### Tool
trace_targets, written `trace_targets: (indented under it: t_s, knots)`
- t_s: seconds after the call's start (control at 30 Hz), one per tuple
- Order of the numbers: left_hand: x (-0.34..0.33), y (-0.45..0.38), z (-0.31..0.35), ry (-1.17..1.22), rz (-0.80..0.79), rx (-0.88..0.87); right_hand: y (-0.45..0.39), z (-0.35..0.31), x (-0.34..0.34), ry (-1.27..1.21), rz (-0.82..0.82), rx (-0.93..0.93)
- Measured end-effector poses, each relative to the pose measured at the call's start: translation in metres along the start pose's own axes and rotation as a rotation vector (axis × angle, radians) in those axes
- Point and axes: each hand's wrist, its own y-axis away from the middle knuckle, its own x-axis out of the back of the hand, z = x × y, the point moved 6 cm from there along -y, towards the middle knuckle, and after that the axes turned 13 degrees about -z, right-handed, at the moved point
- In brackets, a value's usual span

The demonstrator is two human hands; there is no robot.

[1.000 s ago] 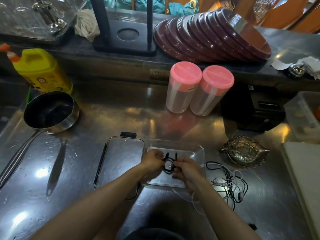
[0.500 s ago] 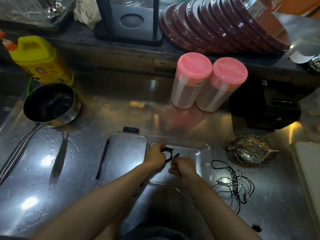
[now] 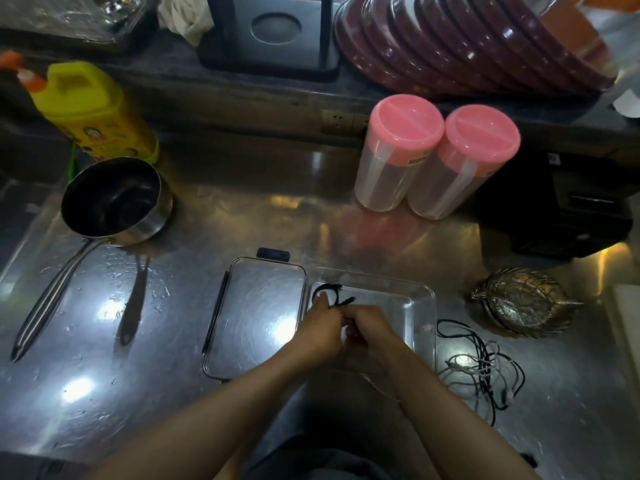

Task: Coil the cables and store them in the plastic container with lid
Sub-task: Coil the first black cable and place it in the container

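A clear plastic container (image 3: 424, 299) stands on the steel counter in front of me. Its clear lid (image 3: 263, 306) with black clips lies flat just to its left. A small coiled black cable (image 3: 327, 292) sits over the container's far-left corner. My left hand (image 3: 320, 329) pinches that coil from the near side. My right hand (image 3: 369, 329) meets it over the container, its fingers curled round the cable's loose end. A tangle of black and white cables (image 3: 481, 368) lies on the counter right of the container.
A steel saucepan (image 3: 116, 202) and a yellow bottle (image 3: 93, 112) stand at the left. Two pink-lidded jars (image 3: 436, 157) stand behind the container. A metal leaf-shaped dish (image 3: 523, 303) and a black box (image 3: 561, 209) are at the right, stacked maroon bowls (image 3: 467, 46) on the back ledge.
Both hands have shifted the black coil from the container's middle toward its far-left corner, and they now sit closer together. My view has moved nearer.
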Motion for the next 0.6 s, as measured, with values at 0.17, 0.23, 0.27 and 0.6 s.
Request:
trace_targets:
  t_s: [0.17, 0.23, 0.27, 0.6]
  knots:
    - [-0.003, -0.007, -0.004, -0.179, -0.129, 0.063, 0.000, -0.005, -0.014, 0.094, -0.037, -0.044]
    - [-0.001, -0.007, -0.003, -0.202, -0.122, 0.059, 0.005, -0.006, -0.014, 0.094, -0.052, -0.036]
    - [0.000, -0.005, -0.001, -0.221, -0.114, 0.053, 0.009, -0.006, -0.013, 0.081, -0.068, -0.028]
    - [-0.007, 0.041, 0.087, 0.011, 0.000, -0.280, 0.129, -0.059, 0.099, 0.305, 0.149, 0.466]
